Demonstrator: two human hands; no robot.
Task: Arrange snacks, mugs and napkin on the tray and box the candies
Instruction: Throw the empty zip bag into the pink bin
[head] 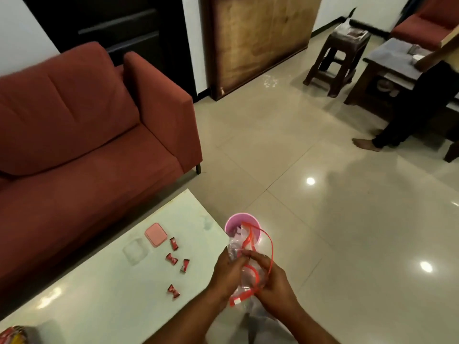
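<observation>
My left hand [227, 274] and my right hand [272, 281] both grip a clear plastic zip bag with a red seal strip [248, 271], held off the table's right edge. Behind the bag is a pink mug [244, 220], partly hidden; which hand holds it I cannot tell. On the pale glass table [104, 289] lie several red-wrapped candies [173, 244]. A small clear box [135, 250] sits beside its pink lid [155, 235], left of the candies.
A red sofa [82, 135] runs along the table's far side. A colourful snack packet [15, 335] shows at the bottom left corner. Across the tiled floor stand a dark stool [340, 60], a low table [387, 70] and another person's leg [397, 127].
</observation>
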